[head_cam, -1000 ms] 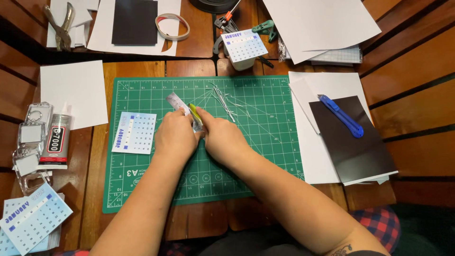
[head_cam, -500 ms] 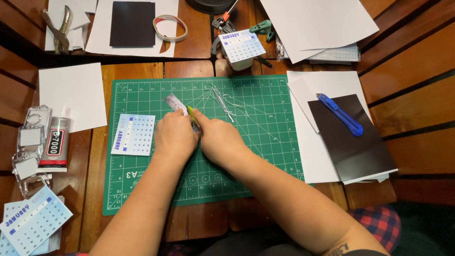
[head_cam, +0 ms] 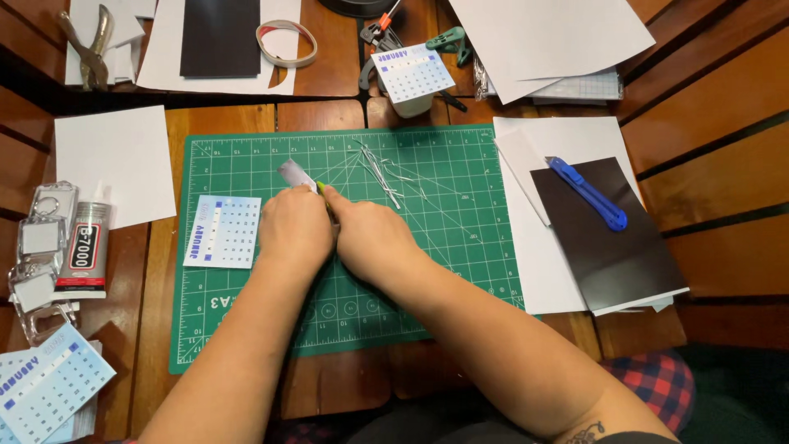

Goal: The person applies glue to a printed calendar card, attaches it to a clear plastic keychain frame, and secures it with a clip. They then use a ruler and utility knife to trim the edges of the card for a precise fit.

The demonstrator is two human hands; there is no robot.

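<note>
Both my hands meet over the green cutting mat (head_cam: 427, 271). My left hand (head_cam: 294, 230) presses down a metal ruler (head_cam: 294, 174), whose grey end sticks out past my fingers. My right hand (head_cam: 370, 237) is closed around a small cutter with a yellow-green tip (head_cam: 321, 188), set against the ruler's edge. What lies under the hands is hidden. A small printed calendar card (head_cam: 223, 232) rests on the mat just left of my left hand. Thin paper trimmings (head_cam: 380, 168) lie on the mat above my right hand.
A blue utility knife (head_cam: 588, 193) lies on a black sheet over white paper at right. A glue tube (head_cam: 84, 247), clear keychain cases (head_cam: 37, 247) and more calendar cards (head_cam: 45, 386) sit at left. Pliers (head_cam: 92, 33), a tape ring (head_cam: 287, 43) and scissors (head_cam: 448, 41) are at the back.
Both hands stay together on the mat with the ruler and cutter; they have shifted only very slightly. Nothing else has moved.
</note>
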